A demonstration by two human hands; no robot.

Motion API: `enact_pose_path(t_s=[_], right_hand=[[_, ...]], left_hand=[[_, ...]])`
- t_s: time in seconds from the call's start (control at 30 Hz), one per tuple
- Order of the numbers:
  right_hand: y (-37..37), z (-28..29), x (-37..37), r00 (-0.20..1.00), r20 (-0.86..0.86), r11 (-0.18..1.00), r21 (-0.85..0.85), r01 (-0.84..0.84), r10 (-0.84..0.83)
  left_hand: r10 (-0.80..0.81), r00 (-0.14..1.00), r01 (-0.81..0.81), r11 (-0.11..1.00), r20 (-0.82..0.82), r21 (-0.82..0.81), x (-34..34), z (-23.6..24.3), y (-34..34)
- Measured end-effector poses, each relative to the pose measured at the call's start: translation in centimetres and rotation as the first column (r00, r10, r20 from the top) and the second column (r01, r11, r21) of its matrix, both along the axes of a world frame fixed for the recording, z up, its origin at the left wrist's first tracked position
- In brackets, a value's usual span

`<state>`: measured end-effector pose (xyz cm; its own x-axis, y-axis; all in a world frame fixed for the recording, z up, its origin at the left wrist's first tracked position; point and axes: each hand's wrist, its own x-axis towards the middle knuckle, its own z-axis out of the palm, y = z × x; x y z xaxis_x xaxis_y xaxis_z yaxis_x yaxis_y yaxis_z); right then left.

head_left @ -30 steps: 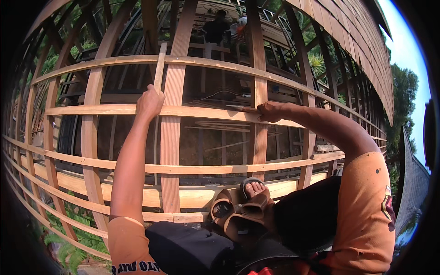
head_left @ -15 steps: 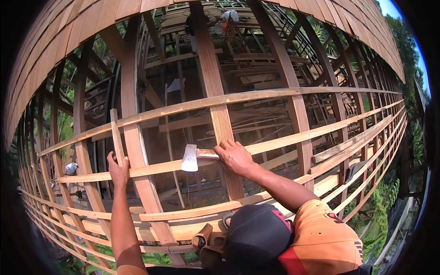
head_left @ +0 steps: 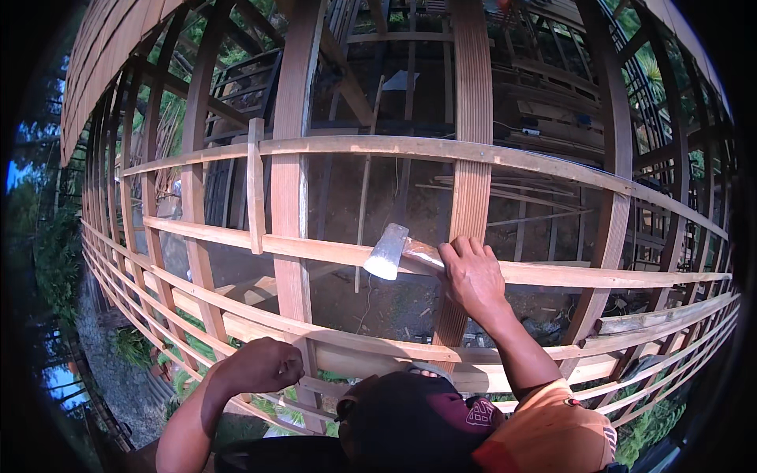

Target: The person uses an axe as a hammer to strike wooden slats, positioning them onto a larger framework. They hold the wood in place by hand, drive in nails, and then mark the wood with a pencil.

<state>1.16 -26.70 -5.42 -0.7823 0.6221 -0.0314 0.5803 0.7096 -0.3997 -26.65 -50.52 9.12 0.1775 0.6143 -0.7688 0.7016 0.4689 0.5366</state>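
Note:
My right hand (head_left: 475,276) is wrapped round the handle of a hatchet (head_left: 386,251), which lies along a horizontal wooden batten (head_left: 323,249). The broad metal head points left, and the hand sits where the batten crosses a thick upright post (head_left: 473,87). My left hand (head_left: 264,364) is curled into a fist beside a lower batten (head_left: 371,340); whatever is inside it, if anything, is hidden. A short strip of wood (head_left: 255,185) stands upright against the upper two battens, left of a second post (head_left: 290,205), with no hand on it.
Several thinner battens (head_left: 189,288) curve across the posts lower down. Wooden shingles (head_left: 106,59) overhang at the upper left. Through the frame, stacked boards (head_left: 552,118) show behind. A weathered rail (head_left: 639,322) lies along the battens at right.
My left hand has let go of the short upright strip and come down and back into a fist. My right hand still holds the hatchet at the batten. The view has shifted.

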Motion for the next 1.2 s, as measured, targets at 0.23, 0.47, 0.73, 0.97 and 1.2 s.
enact_pose_path(t_s=[0.23,0.47,0.73,0.97,1.2], right_hand=[[-0.3,-0.5,-0.3,0.999,0.038,1.000,0.019,-0.002,0.001],[0.3,-0.3,0.0,1.000,0.001,0.999,0.022,0.024,-0.024],[-1.7,-1.3,0.2,0.985,-0.103,0.987,0.068,0.146,-0.139],[-1.9,-1.9,-0.3,0.992,-0.031,0.980,0.154,0.123,-0.120],[-2.9,-0.5,-2.1,0.960,0.073,0.945,0.211,0.249,-0.269]], left_hand=[[-0.022,0.860,0.220,0.918,0.509,-0.331,11.4,-2.6,-7.6],[0.149,0.854,0.049,0.931,0.499,-0.361,13.1,-4.7,-8.0],[0.271,0.825,-0.108,0.937,0.495,-0.333,14.2,-7.3,-10.1],[0.238,0.751,-0.141,0.969,0.616,-0.203,13.1,-9.6,-14.0],[0.153,0.672,-0.140,0.987,0.724,-0.079,9.9,-10.4,-17.4]])
